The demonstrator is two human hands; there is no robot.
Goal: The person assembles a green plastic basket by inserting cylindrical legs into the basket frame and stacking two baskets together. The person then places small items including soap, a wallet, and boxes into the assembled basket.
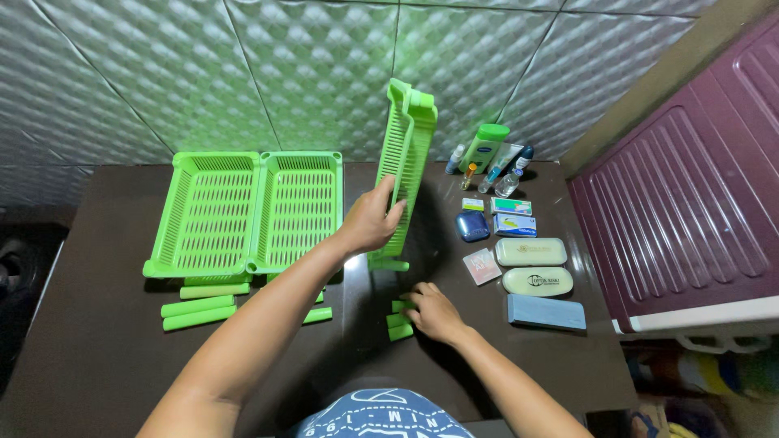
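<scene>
Left hand (372, 221) has a closed grip on the upright green tray (403, 166) at 12 o'clock; right hand (432, 312) pinches green tubes (399, 319) on the counter (97, 341); one-handed, the tray could topple onto the bottles (487, 158) at 1 o'clock

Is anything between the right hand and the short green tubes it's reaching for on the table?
Nothing visible: the right hand already rests on the green tubes. The left hand holds the upright green tray, clear of them.
</scene>
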